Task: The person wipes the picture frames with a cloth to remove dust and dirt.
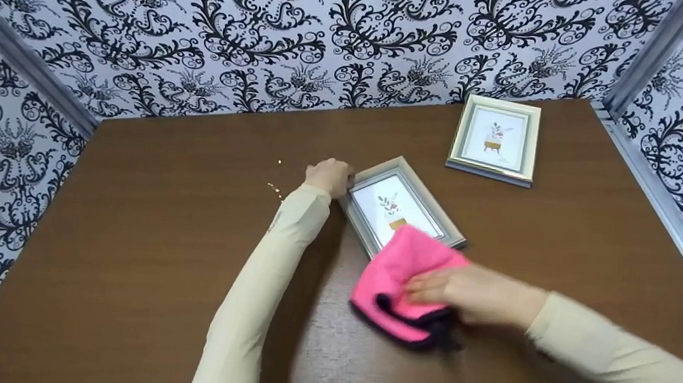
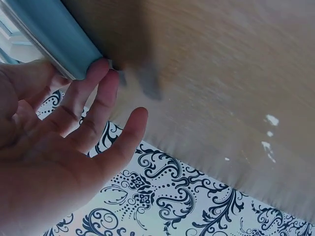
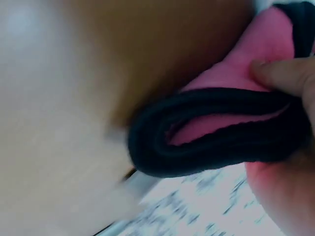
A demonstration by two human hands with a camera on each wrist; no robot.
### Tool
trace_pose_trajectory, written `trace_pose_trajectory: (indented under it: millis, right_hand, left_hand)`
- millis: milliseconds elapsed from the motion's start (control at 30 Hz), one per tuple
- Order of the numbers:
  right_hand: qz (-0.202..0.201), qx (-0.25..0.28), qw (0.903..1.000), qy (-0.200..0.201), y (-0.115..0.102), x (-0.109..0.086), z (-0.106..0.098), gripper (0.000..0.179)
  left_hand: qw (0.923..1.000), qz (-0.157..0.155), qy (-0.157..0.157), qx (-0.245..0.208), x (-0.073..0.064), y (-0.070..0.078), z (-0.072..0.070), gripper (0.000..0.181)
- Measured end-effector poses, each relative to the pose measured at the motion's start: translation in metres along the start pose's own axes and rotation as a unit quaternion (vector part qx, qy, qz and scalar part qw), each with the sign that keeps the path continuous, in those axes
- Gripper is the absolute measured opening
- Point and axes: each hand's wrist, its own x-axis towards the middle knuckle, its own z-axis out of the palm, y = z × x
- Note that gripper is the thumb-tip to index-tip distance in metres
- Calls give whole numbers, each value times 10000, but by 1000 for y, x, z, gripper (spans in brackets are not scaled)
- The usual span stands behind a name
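A picture frame (image 1: 387,206) with a silvery border and a plant print lies at an angle in the middle of the table. My left hand (image 1: 329,176) grips it at its far left corner; the left wrist view has thumb and fingertips (image 2: 98,69) pinching the frame's edge (image 2: 64,34), the little finger held away. In my right hand (image 1: 464,290) is a folded pink cloth (image 1: 398,254) with a dark border, which covers the frame's near corner in the head view. The right wrist view shows the cloth's dark folded edge (image 3: 197,98) with the thumb pressed on its pink side.
A second picture frame (image 1: 494,141) with a similar print lies at the back right of the brown table (image 1: 153,229). Pale specks (image 1: 276,191) mark the surface left of my left hand. Patterned walls (image 1: 257,24) with metal corner strips enclose the table's back and sides.
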Motion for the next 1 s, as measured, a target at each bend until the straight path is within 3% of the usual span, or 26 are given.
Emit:
trace_pose_trajectory:
  millis: [100,267,400,500,567,633,733,833,900,1000]
  right_hand:
    - [335,186,9990,226,17,-25,-10,70]
    - [1679,15,9840,589,20,-56,-21,54]
    - [2520,-488,9610,1031,7,-53,-12,34]
    - [2723,-1389,9448,1179,-8,-38,2,32]
    - [2605,-1960,9378,1198,-18,-26,11,35]
    - [2319,-2273,9390,1135,-27,-13,17,41]
    - [1499,-2125,9607,973,-37,3,20,52]
    - [618,-1688,9825,488,-46,16,15,61]
    - [130,-1508,9883,189,-50,21,11,62]
    - [-123,-1554,9878,5,-53,25,1,59]
  left_hand:
    - [10000,23,-51,40,1,1,-2,16]
    - [9998,118,-85,106,1,1,-4,18]
    - [9997,145,-62,178,0,0,-4,18]
    - [9997,143,-39,216,1,0,-3,18]
    - [9996,149,-26,233,2,0,-2,17]
    - [9996,148,-22,240,2,0,-2,16]
    - [9996,137,-2,236,2,-1,-2,16]
    - [9996,136,36,233,1,0,-3,15]
    - [9996,149,50,218,1,1,-3,14]
    - [9997,166,64,181,0,0,-6,14]
